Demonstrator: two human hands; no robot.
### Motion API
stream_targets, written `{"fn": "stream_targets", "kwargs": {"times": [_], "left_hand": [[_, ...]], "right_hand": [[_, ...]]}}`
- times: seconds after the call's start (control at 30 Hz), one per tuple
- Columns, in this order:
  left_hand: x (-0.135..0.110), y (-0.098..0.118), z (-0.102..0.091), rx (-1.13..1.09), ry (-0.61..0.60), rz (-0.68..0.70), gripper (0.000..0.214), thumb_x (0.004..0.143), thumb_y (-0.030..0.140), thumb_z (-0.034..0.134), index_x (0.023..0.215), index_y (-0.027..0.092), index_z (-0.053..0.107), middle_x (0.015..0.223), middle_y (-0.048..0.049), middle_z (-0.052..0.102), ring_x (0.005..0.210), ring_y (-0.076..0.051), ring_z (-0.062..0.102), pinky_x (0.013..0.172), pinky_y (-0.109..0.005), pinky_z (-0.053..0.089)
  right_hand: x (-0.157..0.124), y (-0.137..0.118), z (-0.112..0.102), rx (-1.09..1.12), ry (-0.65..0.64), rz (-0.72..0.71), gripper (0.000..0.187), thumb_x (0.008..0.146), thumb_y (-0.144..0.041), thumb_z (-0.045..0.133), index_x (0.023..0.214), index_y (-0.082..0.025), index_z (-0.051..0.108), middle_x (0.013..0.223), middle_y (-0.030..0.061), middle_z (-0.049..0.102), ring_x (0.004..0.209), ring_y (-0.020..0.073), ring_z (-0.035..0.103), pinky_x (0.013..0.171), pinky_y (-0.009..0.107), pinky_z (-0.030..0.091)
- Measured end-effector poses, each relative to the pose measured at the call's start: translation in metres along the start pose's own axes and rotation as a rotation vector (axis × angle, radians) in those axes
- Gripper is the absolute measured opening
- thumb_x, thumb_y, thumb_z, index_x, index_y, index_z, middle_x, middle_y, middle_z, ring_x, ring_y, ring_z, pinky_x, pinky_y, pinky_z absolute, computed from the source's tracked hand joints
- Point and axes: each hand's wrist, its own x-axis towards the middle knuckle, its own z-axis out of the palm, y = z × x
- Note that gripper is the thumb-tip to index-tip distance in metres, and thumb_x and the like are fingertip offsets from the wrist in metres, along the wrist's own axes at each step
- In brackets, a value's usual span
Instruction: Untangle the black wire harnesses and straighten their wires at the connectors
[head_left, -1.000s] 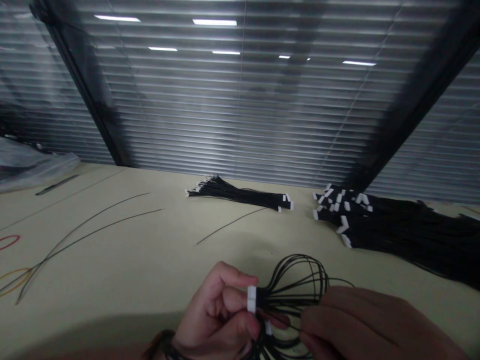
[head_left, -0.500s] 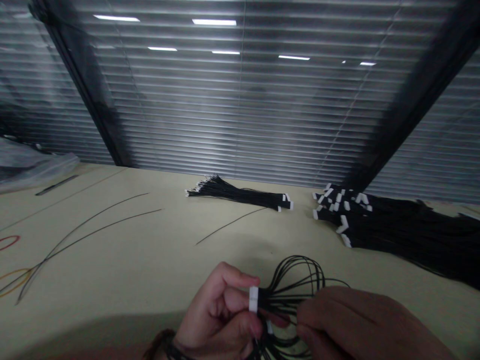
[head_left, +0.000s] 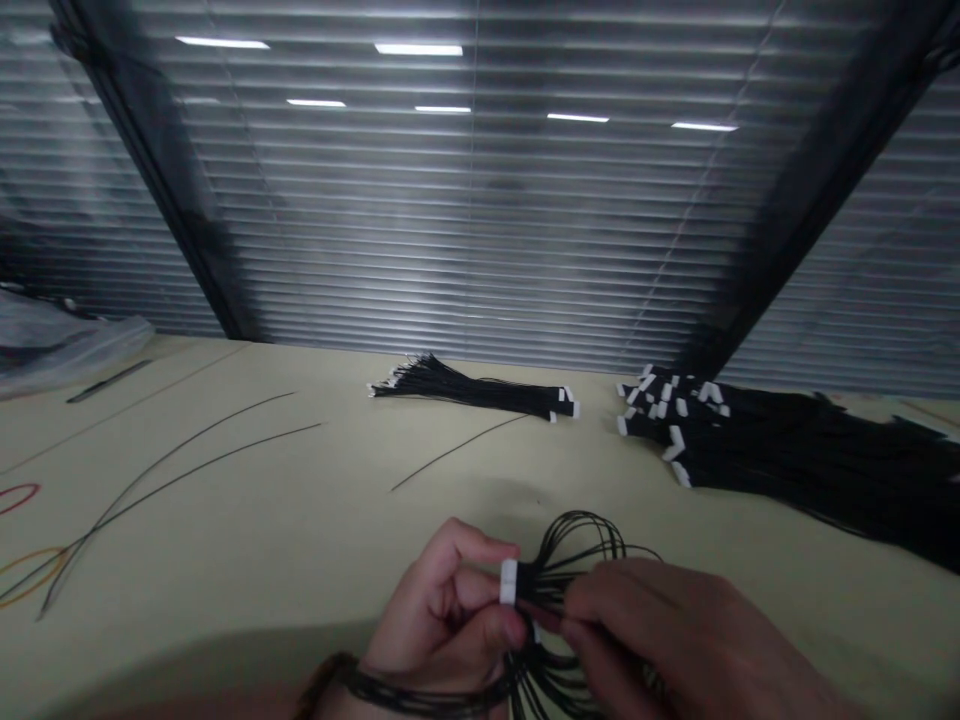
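Several broad runs of slatted blinds (head_left: pixel 450 220) stand behind a pale table (head_left: pixel 247 540). At its right lies the biggest heap of black cables (head_left: pixel 810 460), white ends facing inward; a smaller cable bundle (head_left: pixel 480 390) rests near the table's back edge. The right hand (head_left: pixel 675 630) has thumb and forefinger drawn together on what looks like one strand among the black wires (head_left: pixel 529 580), though the fingers hide the exact contact. The left hand (head_left: pixel 450 610) pinches the white connector (head_left: pixel 509 582) between thumb and fingers, low and near the middle, above the table. The wires fan and loop rightward from it, so they are probably light, springy and quick to splay. The connector looks stiff and small, perhaps smooth: best gripped by its housing, with each strand taken close behind it, since thin wire likely bends or kinks further back.
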Motion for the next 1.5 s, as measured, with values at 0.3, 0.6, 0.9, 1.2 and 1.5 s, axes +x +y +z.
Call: {"fn": "stream_targets", "kwargs": {"times": [0.3,0.6,0.9,1.2,1.5], "left_hand": [[0.005,-0.004,-0.007,0.001,-0.031,-0.171,0.022,0.085,0.029,0.058,0.094,0.021,0.039,0.067,0.0031,0.07,0.035,-0.01,0.061,0.028,-0.009,0.044],[0.007,-0.003,-0.003,-0.033,-0.011,-0.225,0.025,0.082,0.034,0.06,0.091,0.021,0.041,0.059,0.0073,0.065,0.031,-0.01,0.059,0.025,-0.01,0.043],[0.009,-0.006,-0.004,-0.139,-0.075,-0.186,0.01,0.091,0.024,0.047,0.097,0.023,0.039,0.073,0.0047,0.069,0.035,-0.011,0.062,0.027,-0.011,0.045],[0.004,0.003,-0.009,-0.088,-0.209,-0.166,0.015,0.091,0.023,0.048,0.103,0.023,0.039,0.083,0.0009,0.07,0.047,-0.01,0.067,0.036,-0.009,0.046],[0.005,-0.007,-0.009,-0.12,-0.206,-0.144,0.016,0.089,0.022,0.052,0.102,0.021,0.043,0.083,-0.001,0.072,0.041,-0.009,0.065,0.037,-0.011,0.048]], "right_hand": [[0.0,-0.007,0.008,-0.078,-0.052,0.143,0.017,0.083,-0.011,0.041,0.071,-0.019,0.051,0.067,-0.0006,0.054,0.056,0.0121,0.047,0.051,0.025,0.03],[0.006,-0.003,0.009,-0.084,-0.108,0.1,0.015,0.084,-0.011,0.044,0.071,-0.017,0.05,0.067,-0.0007,0.053,0.056,0.0118,0.045,0.054,0.025,0.028],[0.004,-0.005,0.007,-0.051,-0.047,0.146,0.019,0.089,-0.019,0.042,0.075,-0.019,0.054,0.069,-0.0012,0.056,0.059,0.0117,0.049,0.054,0.025,0.032],[-0.001,-0.01,0.01,-0.139,0.136,-0.067,0.032,0.095,-0.019,0.03,0.081,-0.019,0.059,0.074,-0.0001,0.061,0.067,0.011,0.055,0.062,0.025,0.041],[0.006,-0.014,0.005,-0.459,0.232,-0.133,0.029,0.093,-0.028,0.039,0.074,-0.015,0.057,0.06,0.0033,0.054,0.058,0.0115,0.052,0.057,0.022,0.043]]}}
